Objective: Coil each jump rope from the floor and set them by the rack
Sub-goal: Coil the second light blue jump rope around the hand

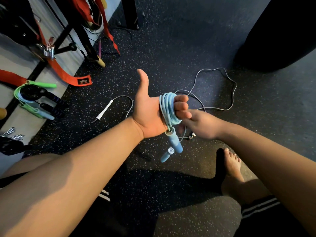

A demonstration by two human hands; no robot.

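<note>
On the head view I see the left hand (148,110) at centre frame, thumb up, fingers curled round the blue rope (168,108), which is coiled about them. Its 2 handles (174,142) hang just below. The right hand (201,124) sits just right of the coil; I cannot tell its grip. A grey rope (105,109) lies on the floor (171,40) behind, with the rack (65,49) at upper left.
</note>
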